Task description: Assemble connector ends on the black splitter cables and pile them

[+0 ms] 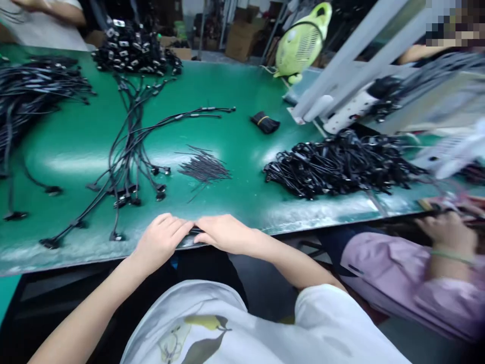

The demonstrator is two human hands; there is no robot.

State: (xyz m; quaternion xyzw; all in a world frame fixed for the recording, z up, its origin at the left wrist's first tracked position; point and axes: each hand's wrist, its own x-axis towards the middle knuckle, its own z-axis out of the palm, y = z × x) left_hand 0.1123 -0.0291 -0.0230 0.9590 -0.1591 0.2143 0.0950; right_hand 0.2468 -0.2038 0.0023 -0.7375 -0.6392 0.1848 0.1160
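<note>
My left hand (161, 238) and my right hand (223, 232) meet at the front edge of the green table (242, 146), fingertips touching. Both are curled over a small dark object (196, 231) between them, mostly hidden under the fingers. Just beyond the hands lie a fan of black cables with plugs (129, 146) and a small heap of thin black ties (204, 167).
A large pile of black cables (337, 162) lies to the right, more cables (30, 91) at far left and a heap of connectors (132, 48) at the back. A black bundle (265, 122), a green fan (301, 43) and a white frame (352, 55) stand behind. A person in pink (417, 273) sits at right.
</note>
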